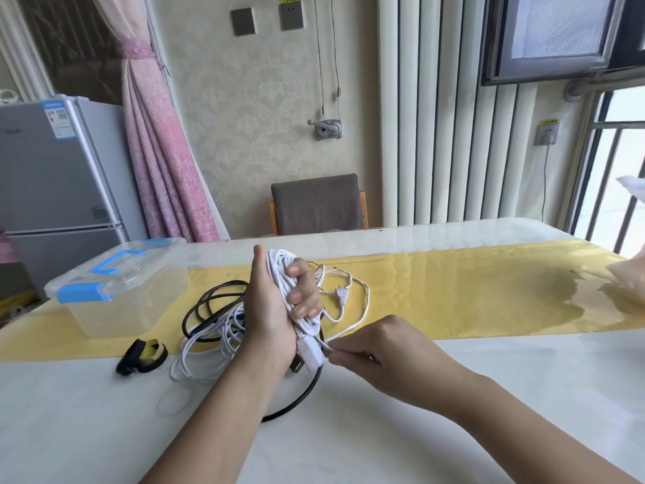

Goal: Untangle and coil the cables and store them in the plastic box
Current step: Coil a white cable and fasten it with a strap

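Note:
My left hand (275,309) is shut on a coiled bundle of white cable (279,270), held upright above the table. A white USB connector (309,356) hangs from the bottom of the bundle. My right hand (377,351) pinches the loose white strand (363,309) just beside that connector. The strand loops out to the right, and its white two-pin plug (341,295) lies on the yellow runner. A black cable (206,309) and thinner white cables (202,358) lie tangled on the table under my left arm. The clear plastic box (122,291), with blue latches and its lid on, stands to the left.
Black and yellow hook-and-loop straps (143,356) lie in front of the box. A yellow runner (488,291) crosses the white table (453,431). A clear bag (628,277) lies at the right edge. A chair (317,204) stands behind the table and a fridge (52,176) at the left.

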